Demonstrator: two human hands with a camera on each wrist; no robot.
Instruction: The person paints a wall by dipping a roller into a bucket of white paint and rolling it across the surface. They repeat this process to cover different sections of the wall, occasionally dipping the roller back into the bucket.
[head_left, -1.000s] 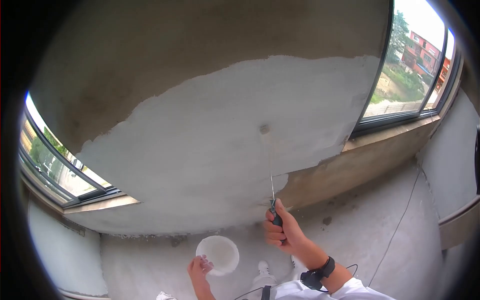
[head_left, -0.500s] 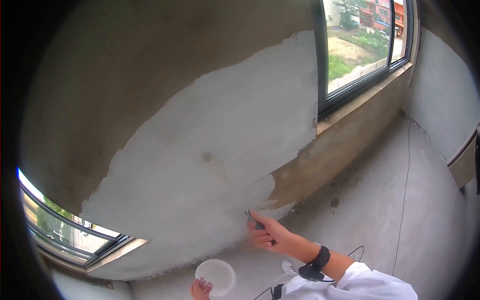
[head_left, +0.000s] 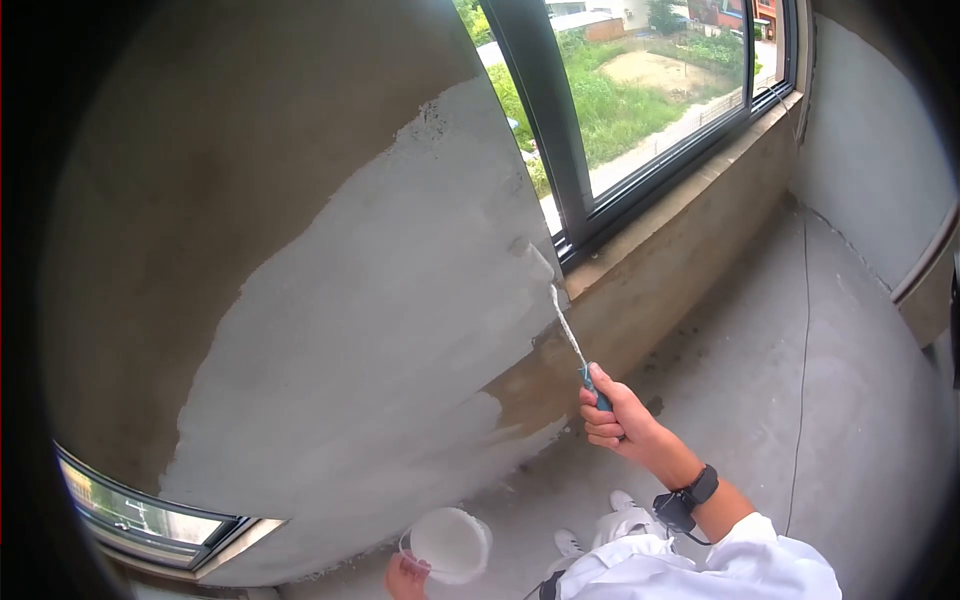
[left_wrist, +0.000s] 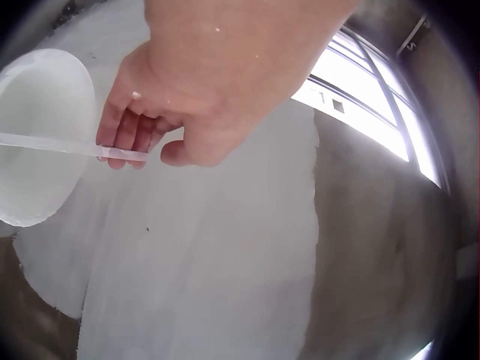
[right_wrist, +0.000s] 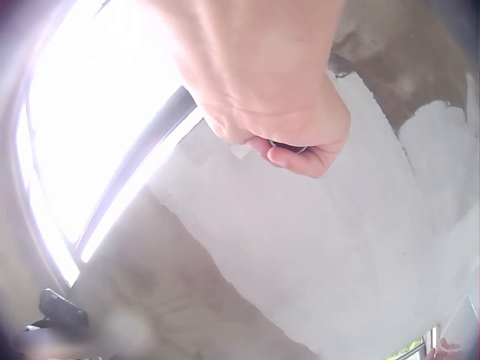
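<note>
My right hand (head_left: 625,420) grips the blue-green handle (head_left: 597,392) of a long-stemmed roller, whose pale head (head_left: 541,262) lies against the whitened wall (head_left: 380,290) close to the window's lower corner. In the right wrist view the fingers of my right hand (right_wrist: 270,97) are curled and the roller head is hidden. Low in the head view, my left hand (head_left: 406,577) holds the thin handle of a white bucket (head_left: 482,548). The left wrist view shows that clear strip handle (left_wrist: 60,145) across the bucket's mouth, hooked over the curled fingers of my left hand (left_wrist: 187,90).
A dark-framed window (head_left: 575,160) with a bare sill (head_left: 690,200) stands at the upper right, another window (head_left: 150,515) at the lower left. Brown uncoated wall (head_left: 180,180) borders the white area. A thin cable (head_left: 803,380) runs along the grey floor (head_left: 730,400).
The head view has turned toward the right-hand window. My right hand has carried the roller across the wall to beside the window. My left hand still holds the bucket.
</note>
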